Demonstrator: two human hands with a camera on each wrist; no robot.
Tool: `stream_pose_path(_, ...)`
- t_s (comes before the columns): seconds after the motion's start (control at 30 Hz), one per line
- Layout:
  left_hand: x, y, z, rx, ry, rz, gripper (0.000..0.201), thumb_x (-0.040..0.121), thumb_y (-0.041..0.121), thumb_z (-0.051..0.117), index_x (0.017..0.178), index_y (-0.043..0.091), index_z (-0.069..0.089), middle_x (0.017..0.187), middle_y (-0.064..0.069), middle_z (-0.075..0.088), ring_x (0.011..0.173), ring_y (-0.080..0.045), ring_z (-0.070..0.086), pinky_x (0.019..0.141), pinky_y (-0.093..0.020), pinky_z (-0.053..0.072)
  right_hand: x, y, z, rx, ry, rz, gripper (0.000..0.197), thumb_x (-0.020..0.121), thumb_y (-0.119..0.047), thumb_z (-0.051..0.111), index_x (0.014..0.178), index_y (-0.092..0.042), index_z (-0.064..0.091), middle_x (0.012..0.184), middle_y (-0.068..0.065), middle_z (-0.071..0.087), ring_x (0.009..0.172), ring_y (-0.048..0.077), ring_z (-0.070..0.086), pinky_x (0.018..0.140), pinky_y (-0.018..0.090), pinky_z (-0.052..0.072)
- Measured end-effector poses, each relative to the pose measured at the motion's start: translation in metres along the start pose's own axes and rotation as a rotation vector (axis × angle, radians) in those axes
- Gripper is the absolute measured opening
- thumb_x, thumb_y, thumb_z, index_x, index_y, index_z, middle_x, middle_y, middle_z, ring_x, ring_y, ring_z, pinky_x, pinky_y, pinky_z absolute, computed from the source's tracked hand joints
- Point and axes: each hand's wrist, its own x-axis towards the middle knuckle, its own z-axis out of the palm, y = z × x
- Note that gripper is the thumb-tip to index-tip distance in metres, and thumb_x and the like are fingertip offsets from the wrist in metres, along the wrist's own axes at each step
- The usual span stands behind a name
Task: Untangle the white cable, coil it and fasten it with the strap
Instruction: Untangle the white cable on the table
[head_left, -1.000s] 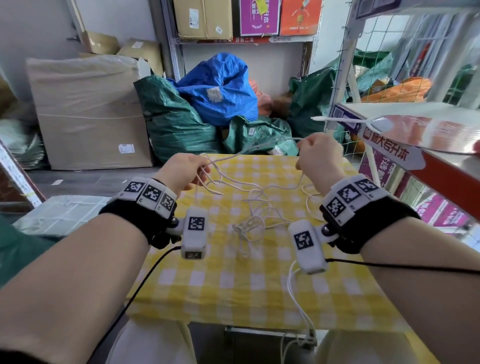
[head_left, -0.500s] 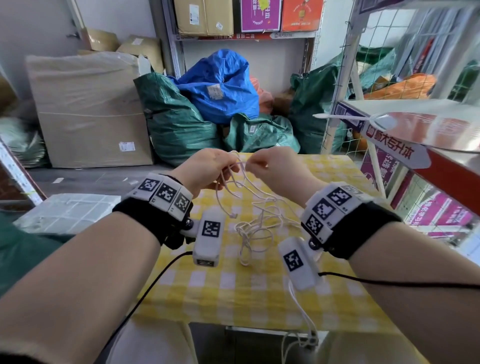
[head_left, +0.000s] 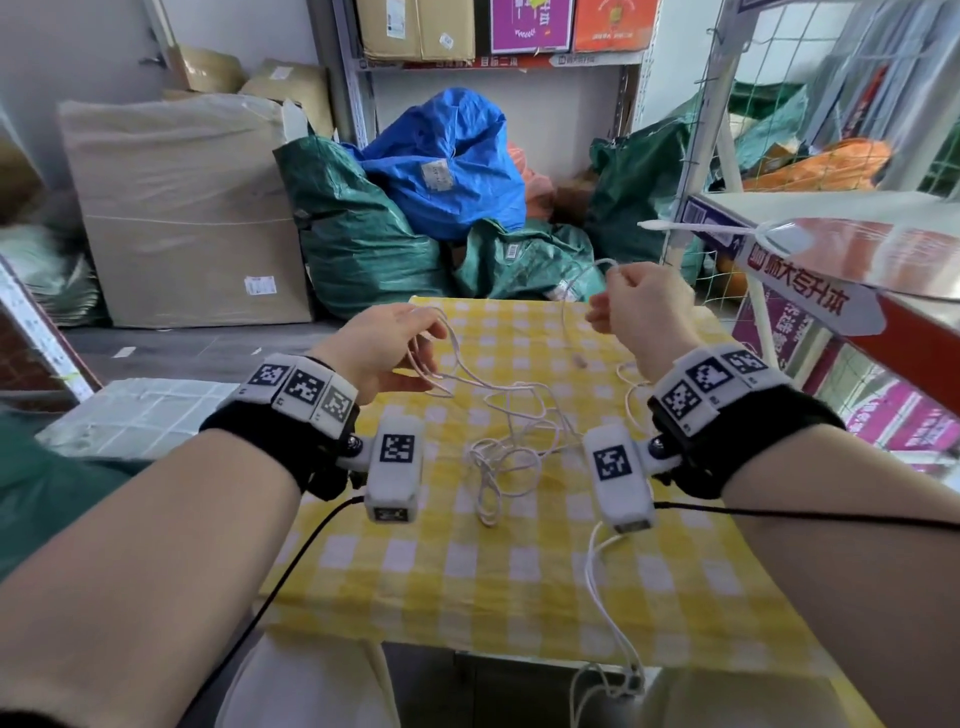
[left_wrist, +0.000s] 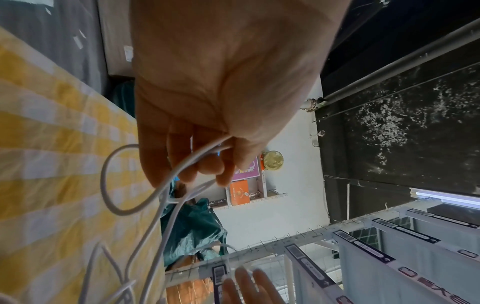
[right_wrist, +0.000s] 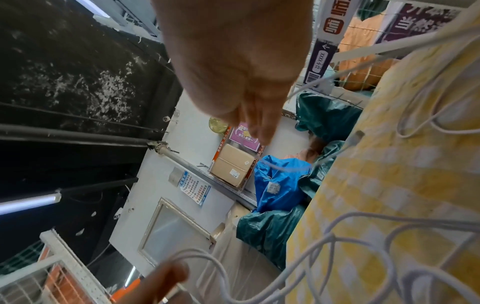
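Note:
The white cable (head_left: 511, 452) lies in a loose tangle in the middle of the yellow checked tablecloth (head_left: 519, 597). My left hand (head_left: 426, 353) is above the table's far left, and strands of the white cable (left_wrist: 197, 162) run between its thumb and curled fingers (left_wrist: 207, 166). My right hand (head_left: 615, 280) is raised at the far right and pinches one strand, which arcs up from its fingers. A cable end with a plug (head_left: 578, 359) hangs below that hand; the same plug (right_wrist: 355, 137) shows in the right wrist view beyond my right hand (right_wrist: 259, 123).
A metal rack with a red-edged shelf (head_left: 831, 270) stands close on the right. Green and blue sacks (head_left: 441, 171) and a large cardboard box (head_left: 182, 218) are behind the table. A separate white lead (head_left: 608, 613) hangs from the right wrist camera over the table's front edge.
Half a second ago both hands met over the table's middle. They have since drawn apart: the right hand went right and up with a strand, and the left moved slightly left.

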Motion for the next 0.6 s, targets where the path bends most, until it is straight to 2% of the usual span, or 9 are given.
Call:
stream_pose_path(0.07, -0.002, 0.004, 0.003, -0.024, -0.059, 0.035, 0.026, 0.101, 0.025, 0.040, 0.088, 0.011, 0.056, 0.061, -0.003, 0.047, 0.054, -0.016, 0.053, 0.058, -0.030, 0.055, 0.000, 0.001, 0.008, -0.145, -0.243, -0.063, 0.049, 0.096, -0.011, 0.046, 0.144, -0.014, 0.038, 0.137, 0.009, 0.052, 0.096, 0.022, 0.067, 0.083, 0.033, 0.055)
stream_pose_path(0.13, -0.002, 0.008, 0.004, -0.061, -0.087, 0.076, 0.027, 0.102, 0.027, 0.039, 0.087, 0.011, 0.056, 0.059, -0.002, 0.046, 0.052, -0.015, 0.051, 0.060, -0.032, 0.054, -0.003, 0.001, 0.013, -0.327, -0.429, -0.108, 0.069, 0.092, -0.004, 0.049, 0.151, -0.025, 0.020, 0.150, 0.007, 0.036, 0.095, 0.023, 0.065, 0.075, 0.033, 0.053)
stream_pose_path(0.23, -0.001, 0.014, 0.006, -0.118, -0.118, 0.126, 0.029, 0.102, 0.027, 0.039, 0.084, 0.012, 0.057, 0.056, -0.001, 0.046, 0.052, -0.016, 0.047, 0.059, -0.031, 0.048, -0.010, 0.006, 0.022, -0.552, -0.680, -0.174, 0.069, 0.084, 0.007, 0.054, 0.144, -0.024, 0.039, 0.144, 0.005, 0.045, 0.103, 0.019, 0.059, 0.083, 0.028, 0.050)
stream_pose_path(0.3, 0.000, 0.017, 0.006, -0.151, -0.120, 0.154, 0.031, 0.102, 0.027, 0.039, 0.082, 0.012, 0.057, 0.054, 0.000, 0.045, 0.051, -0.015, 0.046, 0.055, -0.028, 0.045, -0.015, 0.014, 0.026, -0.787, -0.840, -0.180, 0.059, 0.084, -0.002, 0.062, 0.137, -0.025, 0.050, 0.134, 0.004, 0.055, 0.117, 0.021, 0.054, 0.096, 0.032, 0.045)
stream_pose_path(0.33, 0.000, 0.019, 0.007, -0.176, -0.117, 0.164, 0.032, 0.102, 0.027, 0.039, 0.081, 0.012, 0.057, 0.054, 0.000, 0.045, 0.051, -0.015, 0.045, 0.054, -0.027, 0.043, -0.016, 0.020, 0.028, -0.851, -0.848, -0.184, 0.050, 0.085, -0.010, 0.064, 0.131, -0.026, 0.055, 0.128, 0.003, 0.059, 0.115, 0.021, 0.056, 0.095, 0.034, 0.045)
stream_pose_path(0.4, 0.003, 0.020, 0.008, -0.242, -0.089, 0.181, 0.032, 0.101, 0.027, 0.040, 0.080, 0.011, 0.058, 0.057, -0.001, 0.046, 0.054, -0.015, 0.045, 0.054, -0.026, 0.042, -0.017, 0.027, 0.030, -0.800, -0.767, -0.200, 0.025, 0.086, -0.019, 0.065, 0.110, -0.025, 0.068, 0.106, 0.001, 0.068, 0.097, 0.016, 0.062, 0.082, 0.029, 0.049)
stream_pose_path(0.5, 0.010, 0.017, 0.007, -0.180, 0.042, 0.159, 0.028, 0.099, 0.035, 0.043, 0.085, 0.015, 0.057, 0.076, -0.001, 0.045, 0.069, -0.015, 0.044, 0.065, -0.028, 0.043, -0.017, 0.029, 0.031, -0.514, -0.676, -0.140, 0.011, 0.088, -0.012, 0.062, 0.093, -0.014, 0.072, 0.082, 0.001, 0.072, 0.066, 0.007, 0.063, 0.064, 0.020, 0.052)
stream_pose_path(0.53, 0.016, 0.014, 0.005, -0.088, 0.110, 0.132, 0.028, 0.098, 0.040, 0.044, 0.090, 0.017, 0.056, 0.084, -0.002, 0.045, 0.076, -0.016, 0.044, 0.070, -0.030, 0.042, -0.018, 0.028, 0.029, -0.437, -0.663, -0.117, 0.009, 0.089, -0.012, 0.062, 0.091, -0.012, 0.071, 0.081, 0.003, 0.072, 0.063, 0.007, 0.063, 0.062, 0.020, 0.054)
stream_pose_path(0.6, 0.026, 0.006, -0.001, 0.131, 0.237, 0.068, 0.042, 0.091, 0.046, 0.048, 0.120, 0.015, 0.052, 0.112, -0.005, 0.050, 0.098, -0.021, 0.048, 0.086, -0.035, 0.042, -0.019, 0.025, 0.027, -0.362, -0.636, -0.132, 0.005, 0.088, -0.012, 0.065, 0.091, -0.012, 0.070, 0.081, 0.007, 0.073, 0.064, 0.010, 0.065, 0.064, 0.024, 0.057)
